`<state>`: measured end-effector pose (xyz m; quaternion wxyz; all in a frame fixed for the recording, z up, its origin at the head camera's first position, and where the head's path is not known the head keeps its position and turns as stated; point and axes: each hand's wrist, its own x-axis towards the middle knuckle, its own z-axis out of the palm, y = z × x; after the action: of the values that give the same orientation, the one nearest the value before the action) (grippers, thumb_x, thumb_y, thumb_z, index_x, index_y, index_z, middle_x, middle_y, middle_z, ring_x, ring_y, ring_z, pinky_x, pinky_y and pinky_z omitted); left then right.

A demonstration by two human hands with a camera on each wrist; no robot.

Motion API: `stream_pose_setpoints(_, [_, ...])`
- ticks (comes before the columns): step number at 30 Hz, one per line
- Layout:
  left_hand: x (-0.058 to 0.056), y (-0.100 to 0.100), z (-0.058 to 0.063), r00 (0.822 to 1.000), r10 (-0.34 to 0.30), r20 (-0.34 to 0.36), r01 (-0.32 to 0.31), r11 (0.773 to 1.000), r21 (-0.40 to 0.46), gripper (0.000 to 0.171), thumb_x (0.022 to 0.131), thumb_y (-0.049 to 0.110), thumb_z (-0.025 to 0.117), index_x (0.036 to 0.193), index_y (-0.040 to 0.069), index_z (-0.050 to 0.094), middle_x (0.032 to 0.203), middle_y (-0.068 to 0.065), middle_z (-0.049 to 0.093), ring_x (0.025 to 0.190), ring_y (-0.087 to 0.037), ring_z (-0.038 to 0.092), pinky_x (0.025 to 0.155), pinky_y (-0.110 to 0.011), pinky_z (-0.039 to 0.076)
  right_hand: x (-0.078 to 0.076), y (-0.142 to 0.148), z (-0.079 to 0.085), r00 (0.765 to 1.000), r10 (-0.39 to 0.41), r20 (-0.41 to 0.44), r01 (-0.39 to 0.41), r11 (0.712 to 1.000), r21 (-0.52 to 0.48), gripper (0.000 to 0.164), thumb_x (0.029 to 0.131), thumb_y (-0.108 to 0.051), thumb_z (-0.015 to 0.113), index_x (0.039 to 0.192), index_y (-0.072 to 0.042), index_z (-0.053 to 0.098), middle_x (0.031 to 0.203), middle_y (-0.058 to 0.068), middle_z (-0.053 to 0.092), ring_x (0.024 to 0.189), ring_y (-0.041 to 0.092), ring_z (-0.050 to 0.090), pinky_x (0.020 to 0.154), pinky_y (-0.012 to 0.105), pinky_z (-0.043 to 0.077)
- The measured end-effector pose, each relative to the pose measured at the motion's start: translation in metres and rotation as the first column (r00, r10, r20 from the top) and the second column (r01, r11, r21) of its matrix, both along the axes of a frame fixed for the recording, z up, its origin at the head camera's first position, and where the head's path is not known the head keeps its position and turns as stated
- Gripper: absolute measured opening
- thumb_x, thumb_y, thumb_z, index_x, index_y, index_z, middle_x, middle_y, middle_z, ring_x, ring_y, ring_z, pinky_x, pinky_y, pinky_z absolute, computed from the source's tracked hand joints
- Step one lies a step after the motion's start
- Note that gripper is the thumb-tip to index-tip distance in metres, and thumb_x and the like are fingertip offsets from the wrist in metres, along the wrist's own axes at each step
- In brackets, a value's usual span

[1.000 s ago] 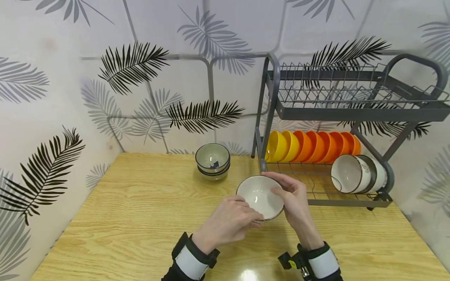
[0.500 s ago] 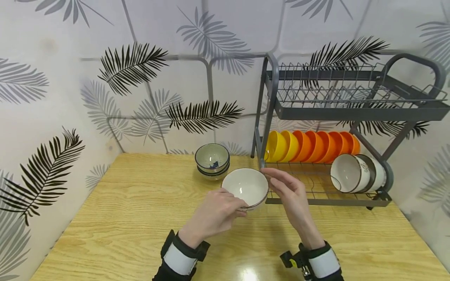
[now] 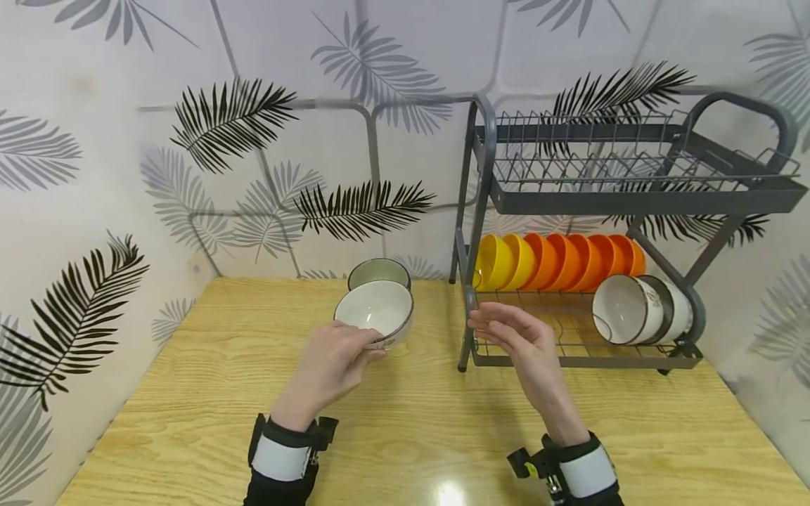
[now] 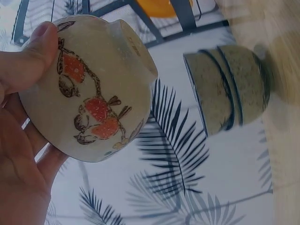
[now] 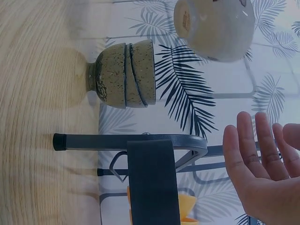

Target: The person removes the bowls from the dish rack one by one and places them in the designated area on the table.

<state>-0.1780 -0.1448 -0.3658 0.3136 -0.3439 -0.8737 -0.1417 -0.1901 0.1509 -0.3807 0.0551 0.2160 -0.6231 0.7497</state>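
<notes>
A white bowl (image 3: pixel 375 308) with a dark rim is held by my left hand (image 3: pixel 330 365), thumb at the rim and fingers beneath. Red fruit and brown leaves are painted on the bowl's outside (image 4: pixel 101 96) in the left wrist view. Behind it, a stack of speckled grey-green bowls (image 4: pixel 227 89) stands on the table; the held bowl overlaps this stack in the head view. Both wrist views show the held bowl higher than the stack. My right hand (image 3: pixel 525 355) holds nothing, its fingers loosely extended near the dish rack's left front corner.
A dark two-tier dish rack (image 3: pixel 645 204) stands at the right. On its lower tier are yellow bowls (image 3: pixel 495 263), several orange bowls (image 3: pixel 563 263) and patterned bowls (image 3: pixel 623 309) at the right end. A leaf-patterned wall (image 3: pixel 240 176) rises behind the wooden table (image 3: pixel 209 393).
My left hand has carried the white bowl leftward and back, in front of the stack. My right hand has let go of the bowl and stays near the rack.
</notes>
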Motion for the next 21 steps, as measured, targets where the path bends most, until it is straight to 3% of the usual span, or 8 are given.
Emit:
stream_pose_setpoints(5, [-0.002,-0.021,0.000,0.996,0.082,0.019,-0.083,0.996,0.039,0.013,0.080,0.018,0.083,0.081,0.013,0.071,0.072,0.000,0.076,0.060,-0.013,0.069,0.062,-0.032,0.056,0.001,0.001,0.001,1.000,-0.011,0.014,0.011,1.000,0.016,0.030,0.103,-0.005,0.054,0.126,0.013,0.058,0.109,-0.004,0.077,0.104,0.011,0.073,0.095,0.027,0.058])
stream_pose_setpoints(10, [-0.002,-0.042,-0.004,0.980,0.169,0.100,-0.176,0.982,0.067,0.022,0.082,0.017,0.082,0.072,0.015,0.062,0.058,0.004,0.061,0.050,-0.006,0.040,0.047,-0.020,0.031,0.002,0.001,0.001,1.000,-0.016,0.016,0.016,0.999,0.036,0.029,0.103,-0.006,0.054,0.125,0.013,0.058,0.106,-0.005,0.077,0.102,0.011,0.074,0.095,0.026,0.058])
stream_pose_setpoints(14, [-0.001,-0.057,-0.007,0.949,0.242,0.200,-0.259,0.964,0.062,0.025,0.084,0.020,0.080,0.071,0.017,0.059,0.055,0.006,0.050,0.051,-0.008,0.036,0.046,-0.020,0.025,0.002,0.001,0.001,1.000,-0.014,0.010,0.014,0.999,0.042,0.029,0.103,-0.005,0.054,0.124,0.012,0.059,0.104,-0.006,0.077,0.101,0.010,0.074,0.094,0.026,0.059])
stream_pose_setpoints(21, [-0.002,-0.074,-0.012,0.870,0.310,0.384,-0.342,0.939,0.017,0.020,0.087,0.024,0.077,0.075,0.017,0.063,0.054,0.010,0.030,0.051,-0.010,0.032,0.048,-0.024,0.021,0.002,0.002,0.001,1.000,-0.005,0.001,0.005,0.999,0.046,0.027,0.103,-0.005,0.053,0.124,0.011,0.060,0.104,-0.006,0.077,0.101,0.010,0.073,0.094,0.025,0.058])
